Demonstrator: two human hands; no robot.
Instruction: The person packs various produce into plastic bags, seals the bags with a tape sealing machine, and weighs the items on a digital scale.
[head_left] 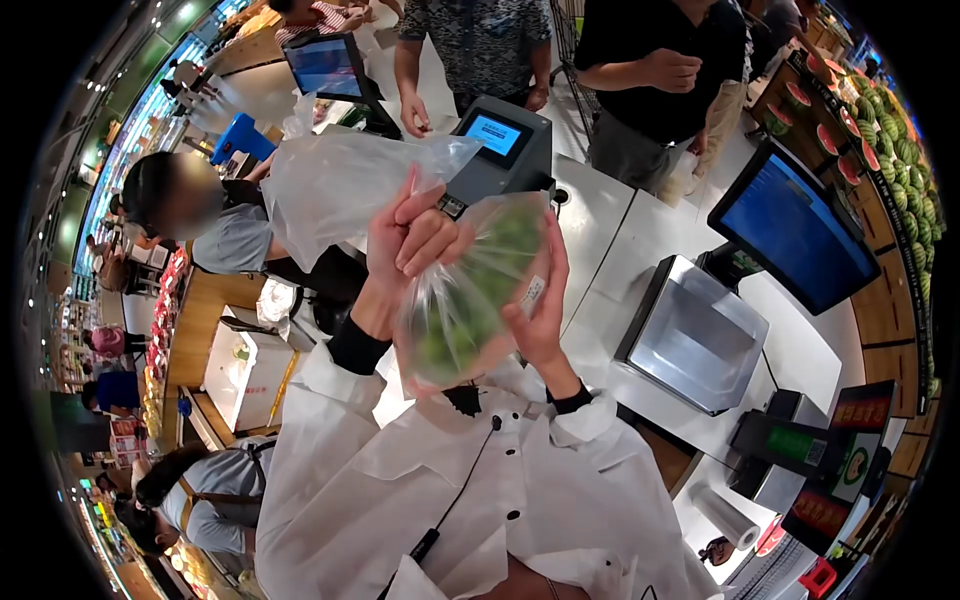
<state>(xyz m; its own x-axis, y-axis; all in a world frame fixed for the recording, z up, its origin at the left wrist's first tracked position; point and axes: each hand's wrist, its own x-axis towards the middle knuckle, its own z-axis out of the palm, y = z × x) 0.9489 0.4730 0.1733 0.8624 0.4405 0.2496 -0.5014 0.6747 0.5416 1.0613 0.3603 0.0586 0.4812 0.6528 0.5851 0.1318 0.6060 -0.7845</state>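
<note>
A clear plastic bag of green produce (465,300) hangs in front of my chest; the plastic blurs the exact kind. The fingers of my left hand (425,235) are closed round its gathered neck, and the loose top (350,185) of the plastic spreads out above them to the left. Along the bag's right side lies my right hand (542,310), gripping it with the thumb in front and fingers behind. A white printed label (532,293) shows on the bag beside that thumb. Just beyond my hands stands a grey device with a lit blue screen (497,133).
To my right on the white counter (600,240) are a metal weighing scale (697,335) and a monitor (795,228). A plastic roll (728,517) lies nearer me. Two people stand across the counter; a co-worker (235,235) is at my left. Watermelons (890,140) fill a far-right display.
</note>
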